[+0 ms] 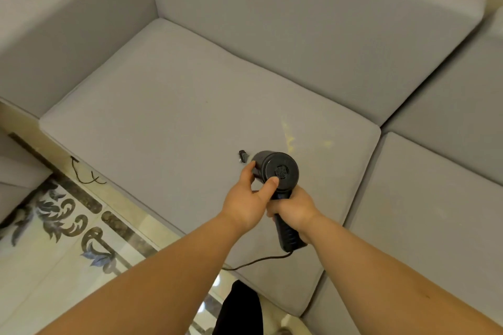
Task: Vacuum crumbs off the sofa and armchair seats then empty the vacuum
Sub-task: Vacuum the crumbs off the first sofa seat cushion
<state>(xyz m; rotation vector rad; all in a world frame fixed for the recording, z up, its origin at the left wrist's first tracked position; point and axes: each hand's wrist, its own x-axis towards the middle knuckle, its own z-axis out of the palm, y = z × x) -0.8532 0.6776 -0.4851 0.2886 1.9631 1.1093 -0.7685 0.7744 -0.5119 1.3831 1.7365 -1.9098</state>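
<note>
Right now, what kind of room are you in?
Most likely a living room at home: a grey sofa with big seat cushions, a patterned tile floor, and a handheld vacuum gripped by the right hand.

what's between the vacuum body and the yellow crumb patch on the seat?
Head view: nothing but bare grey seat cushion between the handheld vacuum and the yellow crumbs; the small black part lies off to the other side.
</note>
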